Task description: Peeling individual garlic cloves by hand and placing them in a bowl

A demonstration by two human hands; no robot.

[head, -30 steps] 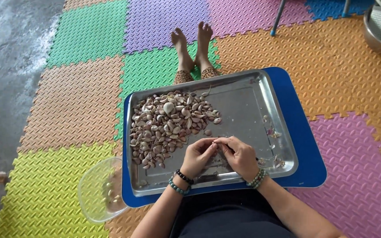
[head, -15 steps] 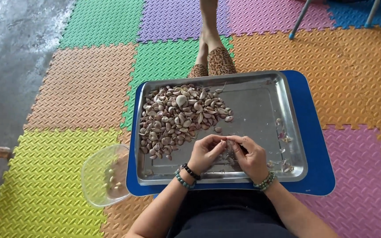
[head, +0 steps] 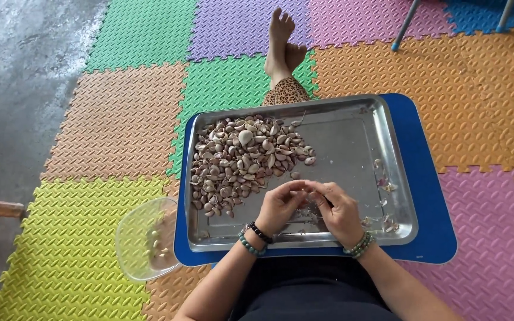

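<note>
Left hand (head: 279, 205) and right hand (head: 339, 209) pinch a garlic clove (head: 306, 189).

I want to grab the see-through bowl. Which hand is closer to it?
Left. The left hand is over the metal tray, on the side toward the clear bowl. The right hand is farther away.

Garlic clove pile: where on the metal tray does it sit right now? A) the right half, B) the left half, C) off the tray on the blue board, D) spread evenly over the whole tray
B. The garlic clove pile covers the left half of the metal tray; the right half holds only a few loose skins, and both hands work at the near edge.
</note>
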